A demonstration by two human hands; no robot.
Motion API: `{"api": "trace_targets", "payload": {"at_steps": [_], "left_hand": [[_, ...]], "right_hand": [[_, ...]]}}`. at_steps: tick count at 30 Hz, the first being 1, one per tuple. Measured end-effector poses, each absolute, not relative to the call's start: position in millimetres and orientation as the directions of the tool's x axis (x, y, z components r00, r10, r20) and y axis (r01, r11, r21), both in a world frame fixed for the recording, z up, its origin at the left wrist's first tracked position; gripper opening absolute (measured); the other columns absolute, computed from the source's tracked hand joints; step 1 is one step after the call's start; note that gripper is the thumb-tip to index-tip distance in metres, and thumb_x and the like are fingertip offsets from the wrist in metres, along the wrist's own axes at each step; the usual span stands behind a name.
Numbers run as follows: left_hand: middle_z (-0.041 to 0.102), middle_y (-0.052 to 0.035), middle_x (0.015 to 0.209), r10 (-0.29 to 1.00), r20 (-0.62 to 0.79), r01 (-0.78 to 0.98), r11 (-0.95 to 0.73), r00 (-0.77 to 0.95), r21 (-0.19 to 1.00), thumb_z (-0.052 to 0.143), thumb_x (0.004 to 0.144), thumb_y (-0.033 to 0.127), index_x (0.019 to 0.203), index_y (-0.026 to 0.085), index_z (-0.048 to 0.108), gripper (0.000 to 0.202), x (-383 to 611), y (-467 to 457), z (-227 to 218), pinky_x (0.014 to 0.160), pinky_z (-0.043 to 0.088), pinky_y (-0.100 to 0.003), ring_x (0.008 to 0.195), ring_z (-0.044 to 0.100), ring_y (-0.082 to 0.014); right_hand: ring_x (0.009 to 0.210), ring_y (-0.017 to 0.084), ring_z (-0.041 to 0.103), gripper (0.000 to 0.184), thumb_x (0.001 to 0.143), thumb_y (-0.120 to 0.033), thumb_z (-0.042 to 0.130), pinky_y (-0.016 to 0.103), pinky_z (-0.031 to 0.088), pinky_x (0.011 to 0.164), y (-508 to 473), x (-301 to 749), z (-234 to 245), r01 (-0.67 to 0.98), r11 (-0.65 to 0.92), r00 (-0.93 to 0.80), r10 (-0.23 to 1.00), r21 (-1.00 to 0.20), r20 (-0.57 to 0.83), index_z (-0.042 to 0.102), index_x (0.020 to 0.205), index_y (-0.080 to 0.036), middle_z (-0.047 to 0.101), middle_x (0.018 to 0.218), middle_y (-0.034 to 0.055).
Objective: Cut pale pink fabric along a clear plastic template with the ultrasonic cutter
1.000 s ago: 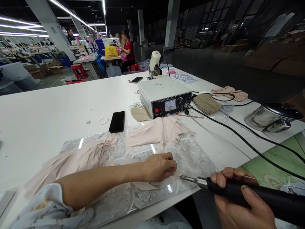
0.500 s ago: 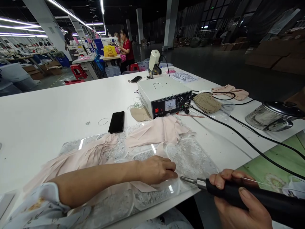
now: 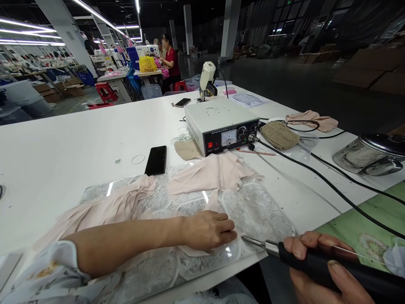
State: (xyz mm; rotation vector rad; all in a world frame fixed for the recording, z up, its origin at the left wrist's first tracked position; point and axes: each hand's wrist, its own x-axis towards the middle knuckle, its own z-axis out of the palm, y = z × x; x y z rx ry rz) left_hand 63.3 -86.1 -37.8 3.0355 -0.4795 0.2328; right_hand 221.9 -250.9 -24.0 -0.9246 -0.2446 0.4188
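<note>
My left hand [image 3: 210, 230] rests on a clear plastic mat [image 3: 249, 207], its fingers curled closed on a pale pink piece of fabric [image 3: 213, 202] that shows above and below the hand. My right hand [image 3: 322, 266] is wrapped around a hand-held ultrasonic cutter [image 3: 313, 257], with a thick black handle and a narrow metal tip. The tip points left, just short of my left fingertips, over the mat's front part. More pink fabric pieces lie on the mat: a fanned stack [image 3: 104, 209] beyond my left forearm and a pile [image 3: 211, 173] farther back.
A white control box [image 3: 224, 112] with a meter stands behind the mat, a black cable [image 3: 303, 169] running from its front. A phone [image 3: 156, 160], brown pattern pieces [image 3: 278, 136] and a glass pot [image 3: 363, 160] are on the white table [image 3: 79, 152]. A co-worker sits far back.
The cutter and my right hand are slightly lower and farther right in the picture, and the whole view has shifted a little. My left hand stays on the fabric.
</note>
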Motion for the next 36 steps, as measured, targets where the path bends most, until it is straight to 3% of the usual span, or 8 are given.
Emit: {"api": "trace_targets", "payload": {"at_steps": [7, 16, 26, 36], "left_hand": [[0.060, -0.0081, 0.081, -0.308, 0.178, -0.297, -0.951, 0.935, -0.085, 0.038, 0.099, 0.011, 0.100, 0.009, 0.067, 0.029, 65, -93, -37, 0.060, 0.042, -0.027, 0.065, 0.052, -0.0145], [0.055, -0.0047, 0.072, -0.312, 0.290, -0.283, -0.949, 0.905, -0.140, 0.047, 0.096, 0.009, 0.088, 0.009, 0.066, 0.021, 66, -95, -41, 0.055, 0.041, -0.025, 0.060, 0.050, -0.0120], [0.052, -0.0045, 0.073, -0.315, 0.315, -0.256, -0.942, 0.895, -0.216, 0.051, 0.095, 0.009, 0.085, 0.007, 0.066, 0.018, 67, -99, -37, 0.048, 0.040, -0.024, 0.059, 0.049, -0.0111], [0.053, -0.0058, 0.074, -0.321, 0.286, -0.262, -0.938, 0.903, -0.228, 0.048, 0.097, 0.009, 0.093, 0.005, 0.065, 0.018, 65, -100, -33, 0.048, 0.041, -0.024, 0.060, 0.050, -0.0123]], "right_hand": [[0.056, 0.012, 0.050, 0.014, 0.069, -0.026, 0.064, 0.032, 0.049, 0.051, -258, 222, -31, -0.248, 0.515, 0.860, 0.507, -0.820, 0.059, 0.057, 0.080, -0.020, 0.049, 0.072, -0.0014], [0.065, 0.013, 0.050, 0.017, 0.073, -0.022, 0.062, 0.034, 0.054, 0.060, -269, 228, -52, -0.307, 0.524, 0.849, 0.527, -0.795, 0.020, 0.057, 0.090, -0.022, 0.049, 0.081, -0.0001], [0.062, 0.013, 0.049, 0.013, 0.074, -0.024, 0.060, 0.034, 0.052, 0.057, -265, 224, -43, -0.288, 0.516, 0.868, 0.496, -0.807, 0.007, 0.056, 0.086, -0.022, 0.046, 0.079, -0.0005], [0.055, 0.012, 0.049, 0.013, 0.069, -0.025, 0.061, 0.032, 0.048, 0.050, -256, 221, -29, -0.198, 0.516, 0.874, 0.477, -0.833, 0.088, 0.055, 0.079, -0.020, 0.047, 0.071, -0.0016]]}}
